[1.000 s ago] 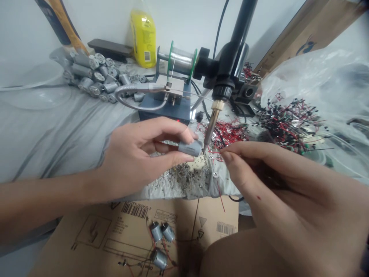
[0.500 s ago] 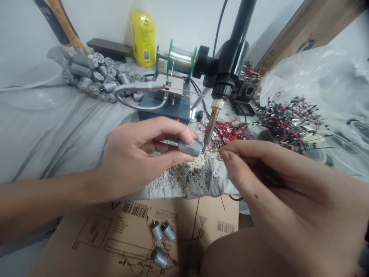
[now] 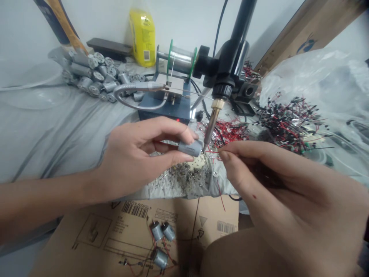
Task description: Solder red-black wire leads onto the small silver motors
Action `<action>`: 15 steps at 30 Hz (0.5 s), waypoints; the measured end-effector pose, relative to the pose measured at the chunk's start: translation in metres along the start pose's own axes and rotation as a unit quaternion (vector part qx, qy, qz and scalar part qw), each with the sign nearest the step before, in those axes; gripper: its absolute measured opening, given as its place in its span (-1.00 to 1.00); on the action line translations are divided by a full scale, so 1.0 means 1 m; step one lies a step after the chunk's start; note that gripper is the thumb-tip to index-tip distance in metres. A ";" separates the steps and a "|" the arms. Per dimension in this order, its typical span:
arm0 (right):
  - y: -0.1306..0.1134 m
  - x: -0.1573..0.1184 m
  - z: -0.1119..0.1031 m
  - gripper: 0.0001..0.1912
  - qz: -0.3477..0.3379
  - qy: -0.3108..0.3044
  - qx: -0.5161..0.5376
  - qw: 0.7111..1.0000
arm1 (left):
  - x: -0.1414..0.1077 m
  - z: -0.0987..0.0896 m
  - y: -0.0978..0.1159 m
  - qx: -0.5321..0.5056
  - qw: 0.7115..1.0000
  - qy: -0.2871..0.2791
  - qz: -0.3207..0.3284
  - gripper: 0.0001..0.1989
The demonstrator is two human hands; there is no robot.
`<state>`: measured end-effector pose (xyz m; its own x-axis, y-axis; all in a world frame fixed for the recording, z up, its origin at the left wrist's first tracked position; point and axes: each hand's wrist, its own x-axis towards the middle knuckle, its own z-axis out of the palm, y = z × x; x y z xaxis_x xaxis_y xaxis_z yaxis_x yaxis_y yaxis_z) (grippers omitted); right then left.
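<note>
1. The left hand (image 3: pixel 135 156) is clamping a small motor (image 3: pixel 190 148) between thumb and fingers, keeping its end just beside the soldering iron's tip.
2. The right hand (image 3: pixel 276 181) is pinching a thin red wire (image 3: pixel 211 151) near that tip.
3. The soldering iron (image 3: pixel 211 123) is hanging from a black stand (image 3: pixel 230 50), leaving both hands free.
4. Wired motors (image 3: pixel 160 258) are lying on cardboard (image 3: pixel 213 207).
5. Loose motors (image 3: pixel 92 75) are lying heaped beyond a solder spool (image 3: pixel 181 59).

Live now: left hand (image 3: pixel 135 157) pinching small silver DC motor (image 3: pixel 190 148) sideways, thumb & fingers, end just at tip of soldering iron (image 3: pixel 213 123), iron slanting down from far side; right hand (image 3: pixel 276 177) feeding thin red wire (image 3: pixel 211 151) in from right, tip at motor end.
</note>
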<state>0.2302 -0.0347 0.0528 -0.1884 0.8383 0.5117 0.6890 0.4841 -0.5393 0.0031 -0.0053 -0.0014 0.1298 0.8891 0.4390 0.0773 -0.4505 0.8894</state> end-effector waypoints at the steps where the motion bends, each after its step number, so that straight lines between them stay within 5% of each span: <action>1: 0.001 0.000 0.000 -0.93 -0.003 0.002 0.000 1.000 | 0.000 0.000 0.000 0.002 1.000 -0.001 0.001 -0.76; 15: 0.000 0.001 -0.001 -0.89 0.016 -0.006 -0.024 1.000 | 0.001 -0.002 0.000 0.011 1.000 -0.002 0.003 -0.76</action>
<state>0.2312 -0.0341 0.0541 -0.1740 0.8561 0.4866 0.7280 0.4446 -0.5219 0.0015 -0.0045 -0.0011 0.1349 0.8863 0.4431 0.0988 -0.4570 0.8840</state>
